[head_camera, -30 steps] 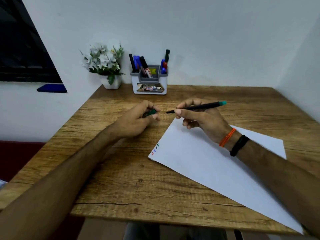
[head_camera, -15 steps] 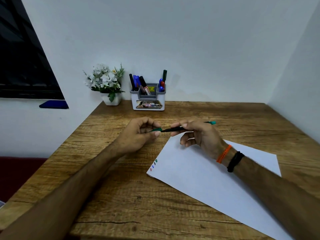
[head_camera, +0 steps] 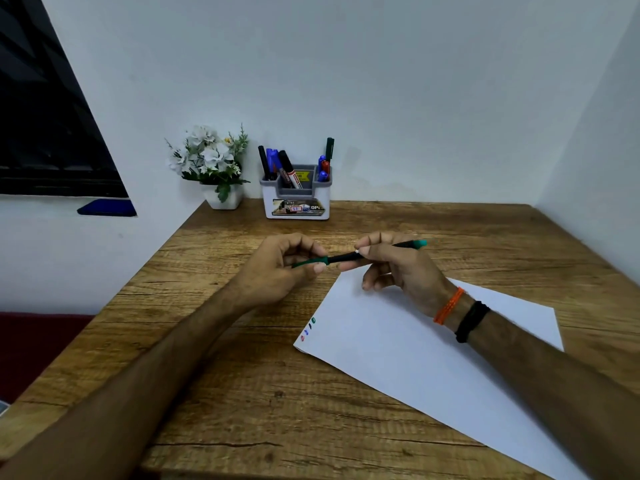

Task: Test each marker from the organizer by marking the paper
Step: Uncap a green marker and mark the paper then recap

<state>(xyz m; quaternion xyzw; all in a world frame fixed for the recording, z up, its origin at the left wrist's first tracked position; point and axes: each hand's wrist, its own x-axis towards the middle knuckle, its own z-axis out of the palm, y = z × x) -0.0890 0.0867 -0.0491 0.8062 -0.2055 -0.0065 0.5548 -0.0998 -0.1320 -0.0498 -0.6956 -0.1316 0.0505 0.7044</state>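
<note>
Right now the green marker [head_camera: 349,257] hangs level in the air between your two hands, above the table's middle and just past the far corner of the paper [head_camera: 433,344]. Your right hand [head_camera: 394,268] pinches the black barrel, fingers narrow around it, while your left hand [head_camera: 277,268] is closed around the green cap [head_camera: 311,262], which sits over the tip end. Whether that cap is fully seated, you cannot tell from here. If it is only half on, it may slip loose when you drop the marker back, and the tip would dry out. Four small test marks [head_camera: 308,329] sit at the paper's near-left corner. The organizer [head_camera: 296,202] stands at the table's far edge, beside the flower pot [head_camera: 223,199], holding the other markers.
</note>
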